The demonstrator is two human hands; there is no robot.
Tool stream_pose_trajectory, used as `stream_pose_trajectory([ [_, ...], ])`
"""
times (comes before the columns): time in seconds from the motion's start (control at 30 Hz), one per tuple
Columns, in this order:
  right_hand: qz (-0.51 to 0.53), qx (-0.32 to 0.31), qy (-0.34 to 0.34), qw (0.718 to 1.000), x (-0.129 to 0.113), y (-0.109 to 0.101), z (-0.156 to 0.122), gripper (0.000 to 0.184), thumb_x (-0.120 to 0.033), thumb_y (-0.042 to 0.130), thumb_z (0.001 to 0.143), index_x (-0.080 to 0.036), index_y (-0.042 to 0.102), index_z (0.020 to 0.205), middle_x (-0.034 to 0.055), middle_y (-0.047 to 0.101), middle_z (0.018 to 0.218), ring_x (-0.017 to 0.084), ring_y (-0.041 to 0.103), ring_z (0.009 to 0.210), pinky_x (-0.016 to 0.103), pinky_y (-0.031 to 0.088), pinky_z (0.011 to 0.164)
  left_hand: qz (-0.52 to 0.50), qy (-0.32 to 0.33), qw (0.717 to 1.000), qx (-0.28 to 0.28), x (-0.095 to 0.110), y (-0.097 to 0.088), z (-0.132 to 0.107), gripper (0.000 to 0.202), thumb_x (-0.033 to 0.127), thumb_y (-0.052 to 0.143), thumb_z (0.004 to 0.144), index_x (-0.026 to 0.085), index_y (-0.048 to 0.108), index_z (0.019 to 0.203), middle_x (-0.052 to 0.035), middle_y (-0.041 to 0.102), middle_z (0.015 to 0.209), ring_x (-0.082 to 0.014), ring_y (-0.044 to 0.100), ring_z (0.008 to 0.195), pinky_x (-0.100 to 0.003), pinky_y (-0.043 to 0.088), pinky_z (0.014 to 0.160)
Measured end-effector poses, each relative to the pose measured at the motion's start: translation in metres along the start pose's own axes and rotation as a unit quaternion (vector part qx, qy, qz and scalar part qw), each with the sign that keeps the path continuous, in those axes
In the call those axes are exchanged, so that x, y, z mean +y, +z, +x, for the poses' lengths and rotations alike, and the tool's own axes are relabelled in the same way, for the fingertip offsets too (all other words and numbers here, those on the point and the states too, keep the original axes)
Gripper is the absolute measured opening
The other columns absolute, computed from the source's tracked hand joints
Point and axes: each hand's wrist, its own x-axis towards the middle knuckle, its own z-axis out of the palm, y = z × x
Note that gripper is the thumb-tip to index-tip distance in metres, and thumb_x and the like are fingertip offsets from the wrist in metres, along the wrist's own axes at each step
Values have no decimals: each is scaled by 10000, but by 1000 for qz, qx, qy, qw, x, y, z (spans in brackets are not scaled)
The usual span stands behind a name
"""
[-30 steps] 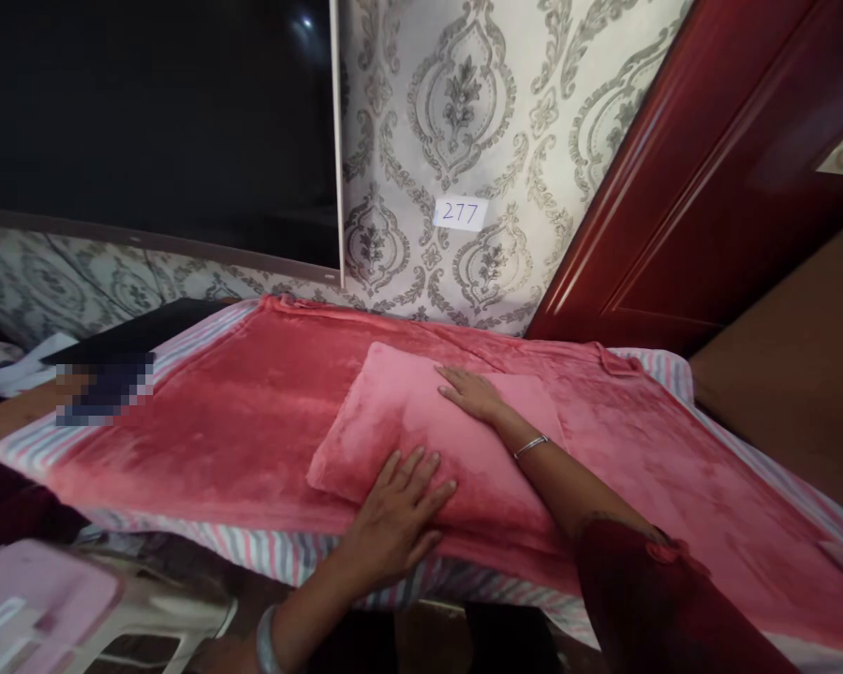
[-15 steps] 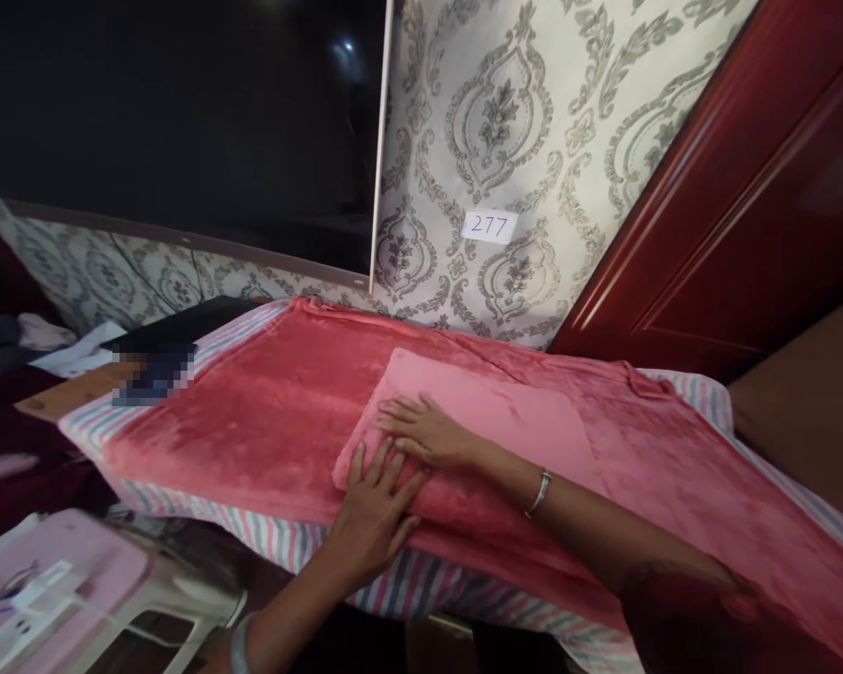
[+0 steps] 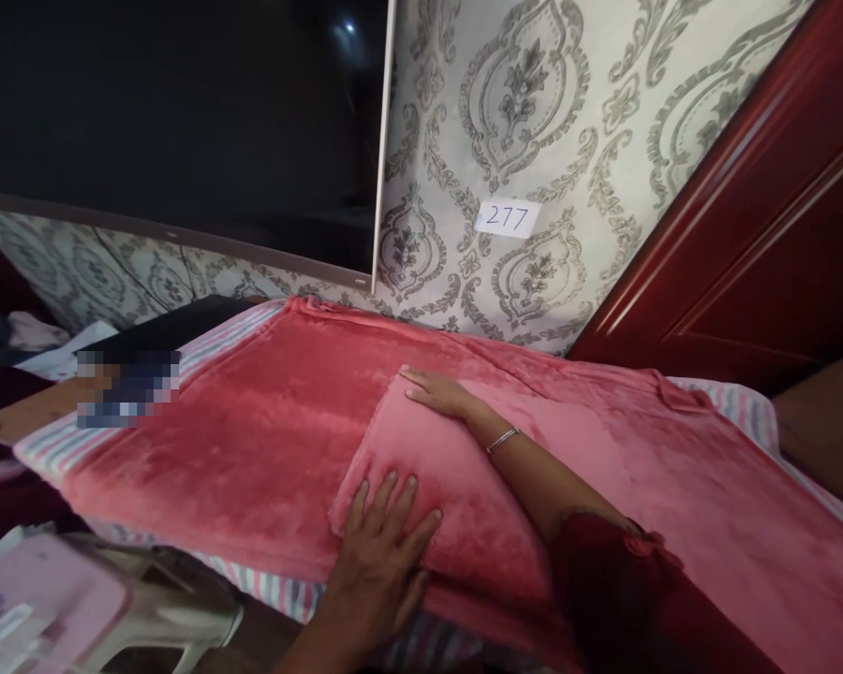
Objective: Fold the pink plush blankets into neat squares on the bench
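On the red plush cover (image 3: 239,412), about midway along it and close to its near edge, a pink plush bundle (image 3: 464,468) is laid flat. The near left part of the bundle is covered by the left hand (image 3: 379,552), which is set palm down with its fingers spread apart. The bundle's far left corner is touched by the right hand (image 3: 439,391), held flat, its thumb slightly away from the fingers. A silver bracelet (image 3: 502,440) is worn on the right wrist. Whether the bundle is joined to the red plush cover cannot be told for certain, as its near right side is hidden by the sleeve (image 3: 625,590). Beneath the cover, striped cloth (image 3: 288,594) is seen. Behind the cover, a numbered paper slip (image 3: 508,218) is fixed to the patterned wall (image 3: 524,84).
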Motion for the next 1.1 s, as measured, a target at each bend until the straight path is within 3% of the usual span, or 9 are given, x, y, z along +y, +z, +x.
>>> stream_pose_trajectory([
  [0.17, 7, 40, -5, 999, 5, 9, -2, 649, -535, 401, 1014, -255, 335, 1596, 32, 276, 1654, 225, 309, 1508, 426, 251, 1239, -36, -22, 999, 23, 1, 4, 1, 599, 458, 671, 872, 331, 549, 1445, -65, 413, 1605, -331, 309, 1503, -536, 121, 1245],
  [0.33, -26, 16, 26, 999, -12, -2, -6, 633, -469, 391, 1034, -220, 300, 1609, 44, 258, 1663, 205, 275, 1521, 385, 235, 1244, -20, -6, 1000, 6, -1, -1, 4, 562, 363, 622, 896, 301, 552, 1450, -97, 447, 1579, -345, 327, 1492, -568, 179, 1221],
  [0.5, -84, 21, 145, 986, -46, -23, -26, 654, -489, 401, 1037, -305, 201, 1632, 56, 171, 1688, 357, 179, 1540, 643, 125, 1218, -24, -13, 1000, -4, -1, -4, 7, 529, 322, 599, 902, 305, 575, 1430, -102, 465, 1566, -351, 350, 1481, -585, 219, 1204],
  [0.6, -82, 60, 148, 984, -67, -26, -66, 646, -492, 348, 1052, -305, 153, 1639, 89, 137, 1694, 368, 179, 1538, 672, 171, 1190, -28, -17, 999, -12, -1, -3, 8, 526, 323, 598, 906, 307, 575, 1431, -103, 473, 1561, -353, 363, 1474, -594, 235, 1198],
  [0.73, -87, 75, 113, 987, -85, -11, -153, 627, -559, 347, 1042, -345, 236, 1620, 78, 183, 1689, 345, 188, 1540, 653, 215, 1184, -50, -23, 998, -44, -4, -13, 12, 523, 374, 570, 929, 274, 562, 1442, -121, 463, 1565, -370, 374, 1466, -632, 278, 1171],
  [0.9, -124, 115, 177, 970, -83, 11, -257, 596, -549, 361, 1039, -341, 319, 1595, 75, 237, 1675, 344, 210, 1535, 646, 248, 1177, -88, -41, 989, -113, -12, -41, 49, 497, 448, 396, 1014, 238, 561, 1433, -121, 488, 1548, -302, 435, 1440, -584, 316, 1182],
  [1.0, -145, 127, 242, 951, -76, 19, -290, 590, -529, 385, 1034, -317, 357, 1583, 85, 260, 1666, 361, 229, 1526, 667, 256, 1167, -76, -24, 986, -150, -11, -44, 80, 540, 475, 391, 1016, 242, 493, 1493, -116, 410, 1600, -295, 353, 1494, -593, 225, 1229],
  [1.1, -167, 146, 266, 938, -70, 27, -301, 572, -511, 409, 1028, -318, 392, 1566, 79, 300, 1652, 364, 252, 1518, 678, 262, 1161, -41, -30, 978, -201, -9, -32, 96, 611, 516, 424, 1000, 235, 422, 1543, -132, 309, 1645, -344, 250, 1533, -655, 157, 1225],
])
